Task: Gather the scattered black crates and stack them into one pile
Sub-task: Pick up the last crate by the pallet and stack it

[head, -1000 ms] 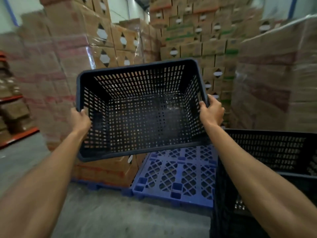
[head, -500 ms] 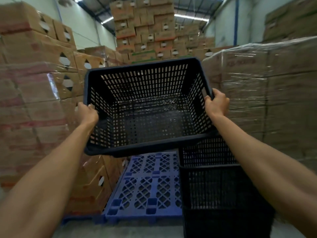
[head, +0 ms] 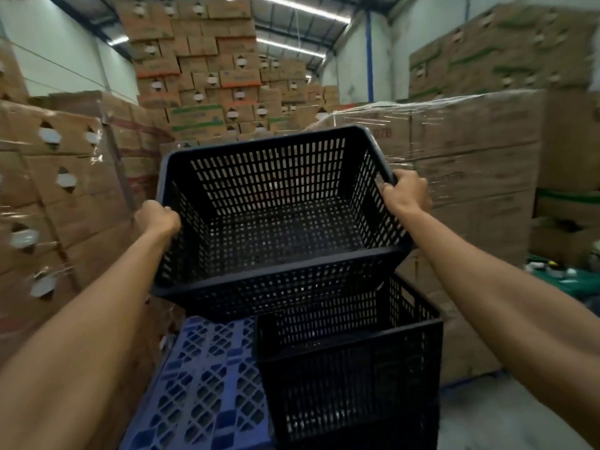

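I hold a black slotted crate [head: 276, 196] in the air, tilted with its open side toward me. My left hand [head: 157, 219] grips its left rim and my right hand [head: 406, 193] grips its right rim. Just below it and to the right stands the pile of black crates [head: 350, 378], open side up. The held crate's lower right corner overlaps the pile's far left corner; whether they touch I cannot tell.
A blue plastic pallet [head: 201, 391] lies on the floor left of the pile. Stacked cardboard boxes [head: 65, 196] wall the left side, shrink-wrapped boxes [head: 470, 164] the right, and taller stacks [head: 201, 76] rise behind. Grey floor [head: 506, 417] shows at lower right.
The held crate has moved right and down toward the pile, and the pile now sits closer to the middle of view. Both hands keep their grip on the rims.
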